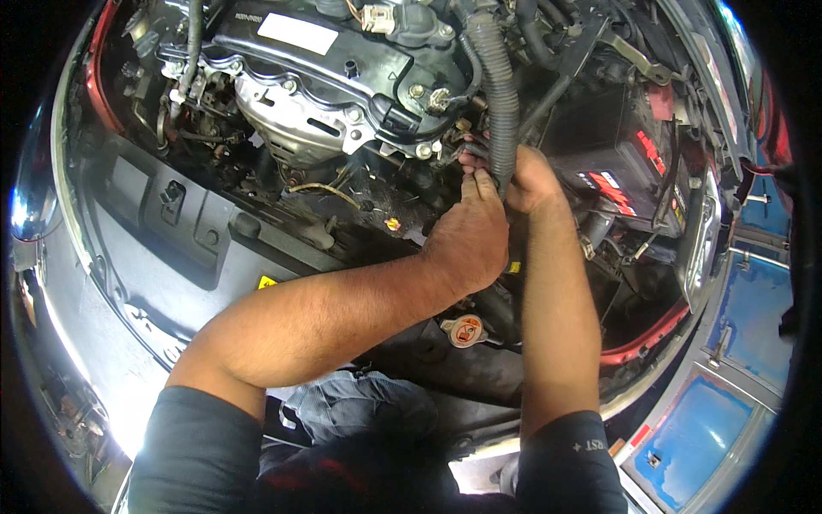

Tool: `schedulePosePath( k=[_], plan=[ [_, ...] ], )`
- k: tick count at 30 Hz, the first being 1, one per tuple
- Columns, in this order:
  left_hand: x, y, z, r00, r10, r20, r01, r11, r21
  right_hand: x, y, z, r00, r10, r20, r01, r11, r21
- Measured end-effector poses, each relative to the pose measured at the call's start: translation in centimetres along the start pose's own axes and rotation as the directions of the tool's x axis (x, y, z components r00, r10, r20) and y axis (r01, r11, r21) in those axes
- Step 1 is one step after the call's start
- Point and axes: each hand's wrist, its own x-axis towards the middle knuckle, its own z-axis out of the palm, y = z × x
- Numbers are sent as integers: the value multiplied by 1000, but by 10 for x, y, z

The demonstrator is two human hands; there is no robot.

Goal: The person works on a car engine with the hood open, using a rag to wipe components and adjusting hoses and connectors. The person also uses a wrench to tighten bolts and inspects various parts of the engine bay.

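Note:
Both my hands reach deep into a car's engine bay, beside a black corrugated hose (495, 94). My left hand (475, 227) is on the hose's left side, its fingers pressed together and pointing down among dark parts. On the other side, my right hand (534, 182) is curled in behind the hose, its fingers mostly hidden by it. Fingertips and a small dark part (475, 151) show just left of the hose. What either hand grips is hidden. The engine cover (342, 64), black with a white label, lies above my left hand.
A black battery (591, 141) with red markings stands right of my right hand. Below my left wrist is a radiator cap (465, 331). A metal heat shield (295, 120) is at the engine's front. Blue panels (693, 437) stand at the right, and grey cloth (360, 403) lies near my body.

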Motion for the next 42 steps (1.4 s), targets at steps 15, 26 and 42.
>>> schedulePosePath(
  k=[15,26,42],
  plan=[
    [0,-2,8,986,-105,129,125,979,-159,31,18,-20,997,-39,60,38,999,28],
    [24,-4,1,955,-81,286,216,851,-478,24,4,-13,986,-165,18,163,983,85],
    [31,-21,11,977,31,210,94,824,-559,24,-1,-25,965,-263,-13,263,958,116]
  ],
)
